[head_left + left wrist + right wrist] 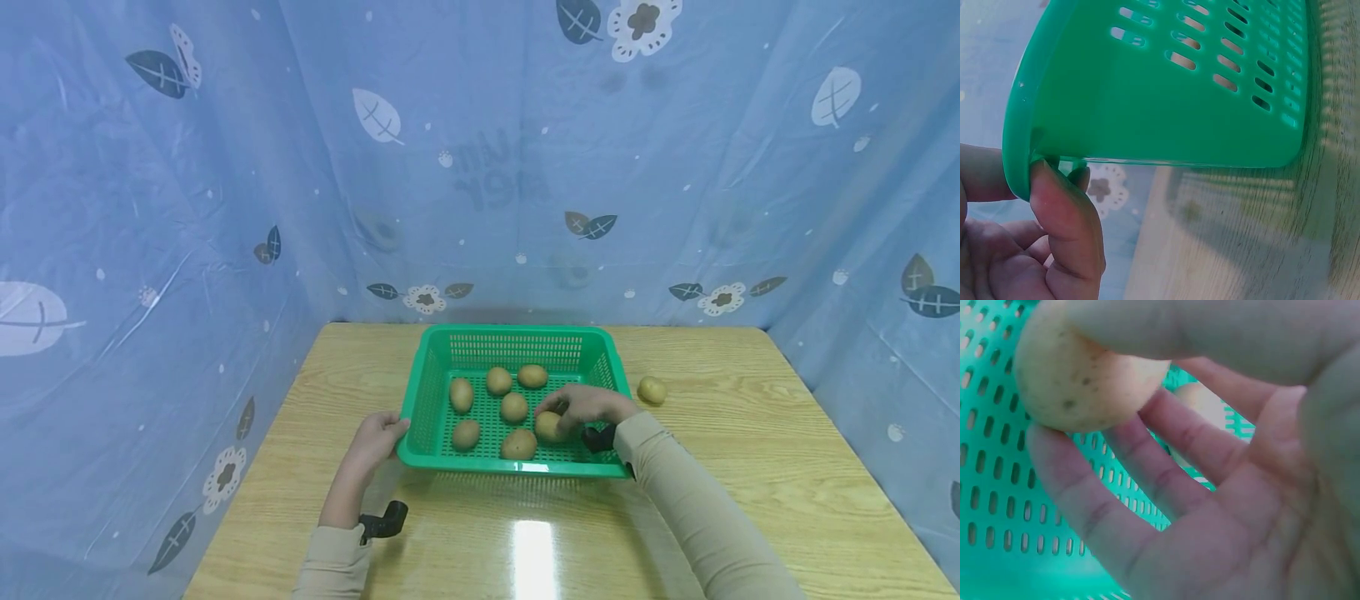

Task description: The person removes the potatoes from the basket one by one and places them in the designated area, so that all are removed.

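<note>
A green slotted plastic basket [525, 468] stands on the table with several potatoes in it. My left hand [377, 437] pinches the basket's left rim near the front corner; in the left wrist view its thumb [1069, 219] lies against the basket wall. Inside the basket at the right, my right hand [588, 404] grips a potato [549, 427] between thumb and fingers. In the right wrist view that potato [1088, 378] shows dark specks, with the basket's slotted wall behind it. Just left of it lies another potato [518, 445].
One potato [652, 390] lies on the wooden table [750, 467], outside the basket's right side. A blue patterned curtain [525, 183] hangs behind the table and along both sides. Black wrist mounts [384, 521] sit on both arms.
</note>
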Motion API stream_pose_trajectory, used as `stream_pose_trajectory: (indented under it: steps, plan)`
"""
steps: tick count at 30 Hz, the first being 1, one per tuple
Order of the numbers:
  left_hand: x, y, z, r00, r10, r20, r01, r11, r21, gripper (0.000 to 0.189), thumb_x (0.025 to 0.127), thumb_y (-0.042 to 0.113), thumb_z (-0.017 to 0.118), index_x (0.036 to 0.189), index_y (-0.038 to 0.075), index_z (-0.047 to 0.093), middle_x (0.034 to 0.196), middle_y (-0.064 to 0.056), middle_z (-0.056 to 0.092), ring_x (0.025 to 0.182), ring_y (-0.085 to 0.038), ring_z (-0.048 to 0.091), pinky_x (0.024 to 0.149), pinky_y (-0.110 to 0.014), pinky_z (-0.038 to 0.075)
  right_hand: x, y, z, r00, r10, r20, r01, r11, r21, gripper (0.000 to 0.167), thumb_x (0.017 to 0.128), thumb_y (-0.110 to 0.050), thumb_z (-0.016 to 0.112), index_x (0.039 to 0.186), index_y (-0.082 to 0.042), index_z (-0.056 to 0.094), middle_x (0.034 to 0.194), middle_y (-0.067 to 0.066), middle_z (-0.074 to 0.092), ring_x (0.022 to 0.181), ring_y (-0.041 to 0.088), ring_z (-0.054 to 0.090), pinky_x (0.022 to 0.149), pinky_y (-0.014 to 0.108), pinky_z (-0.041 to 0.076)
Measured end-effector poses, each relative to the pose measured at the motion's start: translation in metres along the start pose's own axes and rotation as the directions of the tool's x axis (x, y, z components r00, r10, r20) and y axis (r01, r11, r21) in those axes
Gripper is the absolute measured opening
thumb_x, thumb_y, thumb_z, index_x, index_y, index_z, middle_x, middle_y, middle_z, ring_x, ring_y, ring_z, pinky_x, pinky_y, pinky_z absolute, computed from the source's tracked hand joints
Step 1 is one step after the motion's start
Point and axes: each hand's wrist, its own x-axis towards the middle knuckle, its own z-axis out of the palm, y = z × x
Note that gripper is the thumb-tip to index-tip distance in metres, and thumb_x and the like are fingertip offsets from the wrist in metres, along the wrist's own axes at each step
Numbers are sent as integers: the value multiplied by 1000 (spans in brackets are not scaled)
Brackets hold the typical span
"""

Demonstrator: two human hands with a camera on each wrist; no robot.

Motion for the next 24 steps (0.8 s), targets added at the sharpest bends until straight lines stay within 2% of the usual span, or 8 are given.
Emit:
stream_pose_trajectory:
  steps: [3, 8, 13, 18, 24]
  plan:
    - [0, 0, 0, 1000, 1, 0, -1, 1000, -2, 32, 99, 13, 46, 117, -10, 58, 97, -17, 67, 78, -15, 65, 72, -32, 54, 0, -1, -1, 999, -13, -35, 13, 1000, 18, 49, 80, -4, 65, 129, -6, 57, 133, 13, 55, 121, 33, 51, 90, 42, 48]
    - [0, 0, 0, 1000, -1, -2, 1, 1000, -1, 31, 99, 14, 46, 115, -10, 59, 95, -16, 67, 76, -15, 64, 70, -31, 54, -1, 0, -1, 994, -27, -103, 32, 998, 55, 49, 82, -5, 64, 131, -4, 55, 134, 15, 54, 124, 37, 48, 91, 44, 48]
    - [0, 1, 0, 1000, 2, -3, -2, 1000, -2, 30, 98, 13, 46, 113, -9, 60, 92, -15, 67, 75, -15, 64, 69, -31, 53, -2, 0, -2, 982, -40, -182, 58, 994, 94, 49, 84, -5, 62, 132, -5, 53, 133, 14, 54, 121, 35, 48, 90, 44, 48]
    - [-1, 1, 0, 1000, 4, -10, -4, 1000, 9, 29, 98, 13, 46, 111, -9, 61, 89, -13, 68, 74, -14, 64, 69, -30, 53, -1, -1, -4, 956, -83, -281, 114, 989, 96, 50, 84, -8, 64, 133, -8, 54, 130, 13, 55, 115, 31, 52, 86, 41, 49]
    - [-1, 1, 0, 1000, 2, -10, -2, 1000, 10, 29, 98, 13, 46, 110, -9, 61, 89, -13, 68, 74, -14, 64, 69, -31, 54, 0, -1, -6, 925, -100, -368, 149, 983, 107, 51, 84, -12, 68, 133, -11, 54, 129, 11, 56, 117, 31, 50, 88, 43, 48]
